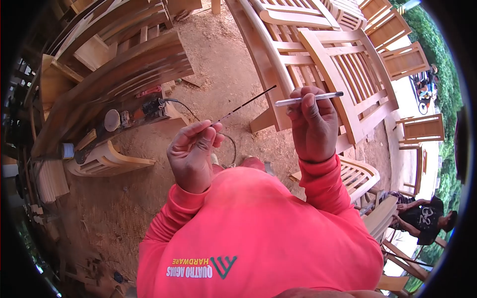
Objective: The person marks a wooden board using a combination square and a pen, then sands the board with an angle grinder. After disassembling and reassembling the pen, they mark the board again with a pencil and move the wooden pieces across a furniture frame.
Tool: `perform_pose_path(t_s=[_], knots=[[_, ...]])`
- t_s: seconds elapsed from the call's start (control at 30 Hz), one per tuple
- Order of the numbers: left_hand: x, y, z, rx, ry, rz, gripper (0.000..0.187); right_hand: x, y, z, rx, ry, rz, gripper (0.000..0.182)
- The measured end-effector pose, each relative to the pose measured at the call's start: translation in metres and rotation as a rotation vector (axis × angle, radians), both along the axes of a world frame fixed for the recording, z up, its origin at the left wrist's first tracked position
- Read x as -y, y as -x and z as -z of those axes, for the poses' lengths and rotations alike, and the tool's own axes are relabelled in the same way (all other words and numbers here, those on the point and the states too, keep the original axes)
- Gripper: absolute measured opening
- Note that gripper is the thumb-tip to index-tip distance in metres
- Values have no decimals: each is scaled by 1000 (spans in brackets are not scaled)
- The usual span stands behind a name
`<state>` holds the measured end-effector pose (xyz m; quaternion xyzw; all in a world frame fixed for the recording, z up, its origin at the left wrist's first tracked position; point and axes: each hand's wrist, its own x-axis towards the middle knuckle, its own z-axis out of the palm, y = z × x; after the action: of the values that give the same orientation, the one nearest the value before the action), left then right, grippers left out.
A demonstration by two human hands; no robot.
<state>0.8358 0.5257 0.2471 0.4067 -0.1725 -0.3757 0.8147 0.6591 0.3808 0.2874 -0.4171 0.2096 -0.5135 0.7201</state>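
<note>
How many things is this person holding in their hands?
2. The left hand pinches a thin dark rod that slants up to the right. The right hand grips a silver pen-like tool, lying level across the fingers. Nothing else shows in either hand.

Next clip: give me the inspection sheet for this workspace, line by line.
Surface: bare dirt floor, dusty with sawdust; no table.
Job's things: thin dark rod pinched in the left hand; silver pen-like tool gripped in the right hand.
Clutter: wood offcuts, a round wood disc and a tape roll on a plank at the left.
Hands: both raised before the chest, apart from each other.
Cables: one dark cord running from a power tool across the floor.
Surroundings: stacked unfinished wooden chairs; another person seated at lower right; greenery beyond.
</note>
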Motion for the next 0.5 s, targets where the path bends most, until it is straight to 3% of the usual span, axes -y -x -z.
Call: perform_pose_path(t_s=[0.1,0.5], knots=[[-6,-3,-1,11,-28,-7,22,14,9,-15,6,102,81,19],[-17,-2,-3,66,26,29,16,8,-3,-16,-14,161,-15,20]])
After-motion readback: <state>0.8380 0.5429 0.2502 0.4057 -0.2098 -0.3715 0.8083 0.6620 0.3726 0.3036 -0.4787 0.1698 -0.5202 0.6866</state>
